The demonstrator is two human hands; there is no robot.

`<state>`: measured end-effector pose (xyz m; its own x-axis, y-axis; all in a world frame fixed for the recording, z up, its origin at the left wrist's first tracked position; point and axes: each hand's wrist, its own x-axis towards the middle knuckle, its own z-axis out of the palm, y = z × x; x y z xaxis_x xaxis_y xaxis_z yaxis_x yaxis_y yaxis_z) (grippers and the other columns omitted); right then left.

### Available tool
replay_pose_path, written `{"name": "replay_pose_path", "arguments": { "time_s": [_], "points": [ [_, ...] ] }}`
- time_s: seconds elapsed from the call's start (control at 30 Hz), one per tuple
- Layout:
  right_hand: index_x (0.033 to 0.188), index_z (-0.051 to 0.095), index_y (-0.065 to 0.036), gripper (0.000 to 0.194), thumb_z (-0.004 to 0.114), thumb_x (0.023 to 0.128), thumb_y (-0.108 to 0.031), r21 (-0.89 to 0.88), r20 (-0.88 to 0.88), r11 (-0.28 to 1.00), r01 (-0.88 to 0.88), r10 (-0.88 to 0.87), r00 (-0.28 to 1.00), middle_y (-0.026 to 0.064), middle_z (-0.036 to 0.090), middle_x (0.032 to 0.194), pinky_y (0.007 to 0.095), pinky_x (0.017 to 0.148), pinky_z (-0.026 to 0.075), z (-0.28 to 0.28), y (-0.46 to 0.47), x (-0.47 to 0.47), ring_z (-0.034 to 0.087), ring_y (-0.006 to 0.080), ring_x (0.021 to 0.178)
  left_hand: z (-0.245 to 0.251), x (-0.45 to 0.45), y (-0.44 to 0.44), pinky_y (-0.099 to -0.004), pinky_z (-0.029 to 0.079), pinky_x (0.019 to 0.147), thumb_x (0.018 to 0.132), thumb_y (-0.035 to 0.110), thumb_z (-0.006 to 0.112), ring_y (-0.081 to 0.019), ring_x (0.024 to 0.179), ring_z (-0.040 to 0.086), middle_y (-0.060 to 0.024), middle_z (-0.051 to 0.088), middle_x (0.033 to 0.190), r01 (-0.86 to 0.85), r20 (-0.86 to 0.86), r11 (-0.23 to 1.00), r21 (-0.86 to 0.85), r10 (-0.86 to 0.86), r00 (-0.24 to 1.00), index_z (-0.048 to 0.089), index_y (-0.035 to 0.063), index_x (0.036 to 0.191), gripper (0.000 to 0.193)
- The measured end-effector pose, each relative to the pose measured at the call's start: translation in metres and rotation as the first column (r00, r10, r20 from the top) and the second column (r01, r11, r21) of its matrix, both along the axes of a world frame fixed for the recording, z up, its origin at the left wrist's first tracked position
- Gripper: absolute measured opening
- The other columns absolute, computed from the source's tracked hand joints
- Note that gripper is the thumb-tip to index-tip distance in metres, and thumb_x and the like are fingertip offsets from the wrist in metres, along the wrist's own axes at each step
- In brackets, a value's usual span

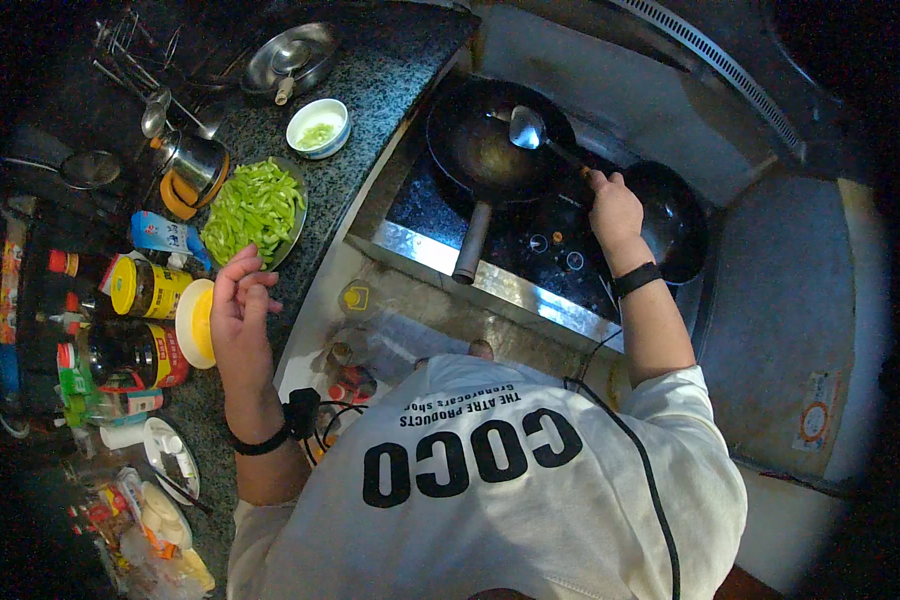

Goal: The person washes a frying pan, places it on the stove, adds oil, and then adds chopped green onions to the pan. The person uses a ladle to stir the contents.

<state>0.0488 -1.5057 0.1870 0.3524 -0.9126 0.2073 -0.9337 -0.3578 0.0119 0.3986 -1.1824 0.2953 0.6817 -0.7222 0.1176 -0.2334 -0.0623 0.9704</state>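
My right hand (616, 214) grips the handle of a metal wok spatula (527, 129). The spatula's blade is over the dark wok (474, 176), whose long handle (474, 240) points toward me. Over the counter's edge, my left hand (241, 311) holds nothing, its fingers loosely bent and apart. Just beyond its fingertips lies a plate (301, 217) heaped with sliced green peppers (253, 202). Beside that hand stands a pale bowl (185, 324) with something yellow in it, partly hidden by the hand.
A second dark wok (664, 217) sits right of the cooktop (521, 240). The counter (386, 64) holds a small bowl (340, 138) with green bits, a metal basin (322, 64), a kettle-like metal pot (195, 166), and several jars (131, 286) and bottles.
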Motion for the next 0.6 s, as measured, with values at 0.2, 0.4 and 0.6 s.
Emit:
{"name": "replay_pose_path", "arguments": {
  "time_s": [0.2,0.4,0.6],
  "points": [
    [0.116,0.059,-0.013,0.034,0.05,0.084,-0.005,-0.022,-0.03,0.999,-0.037,0.036,0.999,0.0163,0.058,0.098,0.0415,0.064,0.055,-0.009,-0.001,0.0,0.065,0.0336,0.08,0.001,-0.002,-0.001,-0.0223,0.048,0.071,0.094,0.008,0.05,-0.0116,0.094,0.058,-0.0147,0.048,0.134,-0.003,-0.006,1.0,-0.01,0.003,1.0,0.054,0.0011,0.115,0.023],
    [0.117,0.058,-0.012,0.034,0.05,0.085,-0.005,-0.007,-0.042,0.999,-0.053,0.052,0.998,0.0163,0.058,0.098,0.0408,0.063,0.056,-0.015,-0.003,-0.001,0.066,0.0332,0.078,0.0,-0.003,-0.002,-0.0229,0.048,0.07,0.094,0.01,0.05,-0.0131,0.095,0.058,-0.0141,0.048,0.134,0.0,-0.003,1.0,0.0,0.0,1.0,0.055,0.002,0.116,0.023],
    [0.118,0.058,-0.014,0.034,0.048,0.086,-0.006,0.014,-0.019,0.998,-0.057,0.057,0.998,0.017,0.058,0.099,0.0416,0.064,0.055,-0.014,-0.002,-0.001,0.065,0.0341,0.08,-0.003,-0.004,-0.002,-0.0233,0.048,0.071,0.094,0.013,0.052,-0.0137,0.096,0.058,-0.0138,0.048,0.134,0.018,0.009,1.0,-0.012,-0.018,1.0,0.054,0.0018,0.116,0.025]
  ]
}}
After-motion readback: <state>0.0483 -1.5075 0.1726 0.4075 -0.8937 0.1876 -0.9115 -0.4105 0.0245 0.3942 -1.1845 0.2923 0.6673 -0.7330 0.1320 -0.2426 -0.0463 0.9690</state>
